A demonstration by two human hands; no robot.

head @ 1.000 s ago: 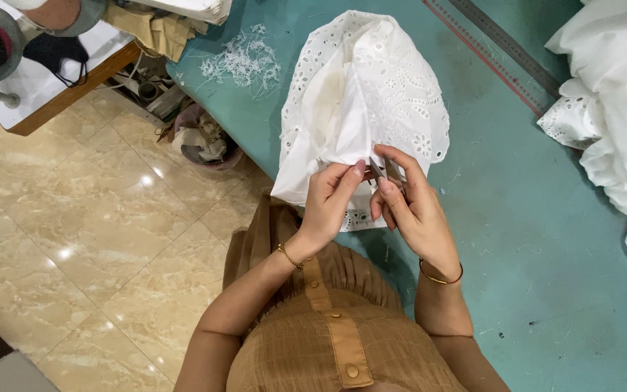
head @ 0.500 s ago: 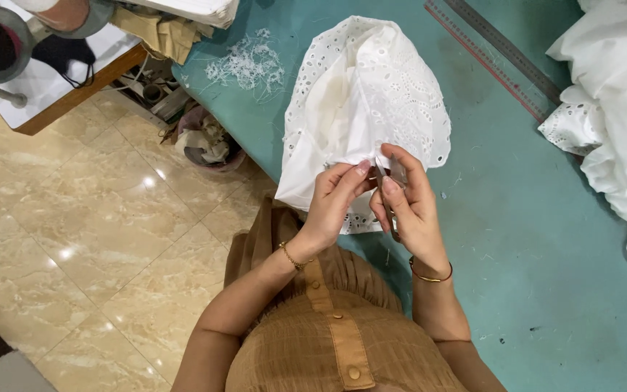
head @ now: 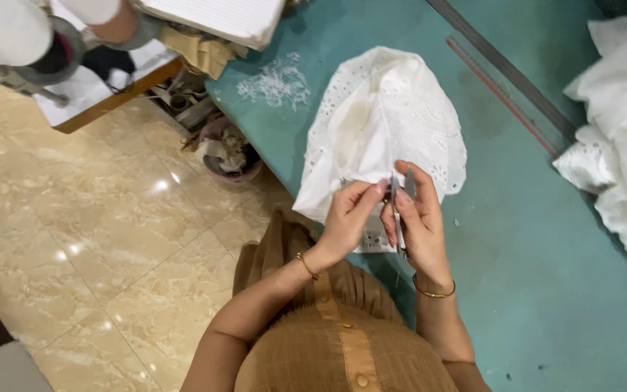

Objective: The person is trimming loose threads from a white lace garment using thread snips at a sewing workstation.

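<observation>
Head view, looking down.

1. White eyelet fabric piece (head: pixel 382 127): rounded, dome-like outline, scalloped border pierced with small holes, plain smoother panel at centre with a faint yellowish patch. Lies flat on the teal worktop (head: pixel 531 239), its near edge lifted into both hands at the worktop's front edge.

2. Left hand (head: pixel 346 218): grip closed, fingertips pinching the near edge of the fabric. Thin gold bracelet at the wrist.

3. Right hand (head: pixel 419 225): grip closed around small metal thread snips (head: pixel 399 210), blades pointing up toward the fabric edge, just beside the left fingertips. Gold bangle at the wrist.

4. Person: tan ribbed garment with a button placket, seen from above, standing against the worktop.

5. Loose white thread clippings (head: pixel 277 81): scattered heap on the worktop's far left corner, well apart from the fabric.

6. Long metal ruler (head: pixel 506 72): lies diagonally on the worktop, right of the fabric, not touching it.

7. Pile of white cloth (head: pixel 625 131): bunched at the right edge of the worktop, part with eyelet trim.

8. Waste bin (head: pixel 226 149): on the floor beside the worktop's left edge, holding scraps.

9. Beige marble-pattern floor tiles (head: pixel 88 239): glossy, with light reflections.

10. Wooden table edge (head: pixel 114 101), upper left, with white items on it; details unclear.
</observation>
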